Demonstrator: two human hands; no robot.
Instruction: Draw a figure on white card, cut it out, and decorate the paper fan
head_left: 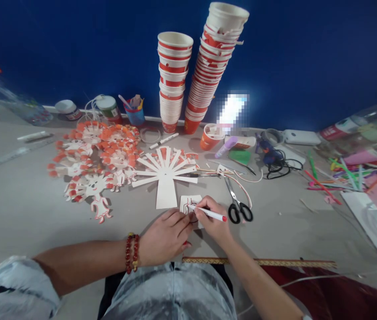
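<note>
A small white paper piece [184, 202] with a figure's outline drawn on it in dark red lies on the table in front of me. My left hand [165, 235] lies flat, palm down, over its lower left part, fingers stretched out. Something small and red shows by the left thumb; I cannot make out what. In a pinch, my right hand [214, 220] holds a white marker [211, 213] with a red end, its tip on the paper. Just beyond the paper is a white cup cut into a fan of strips [166, 182]. Black-handled scissors [239, 206] lie right of the right hand.
Several paper figures with orange-tipped strips [91, 164] are heaped at left. Two tall stacks of paper cups [171, 84] stand against the blue wall. A glue gun [271, 151] with a black cord, colourful sticks [321, 182] and a plastic bottle [368, 124] lie at right.
</note>
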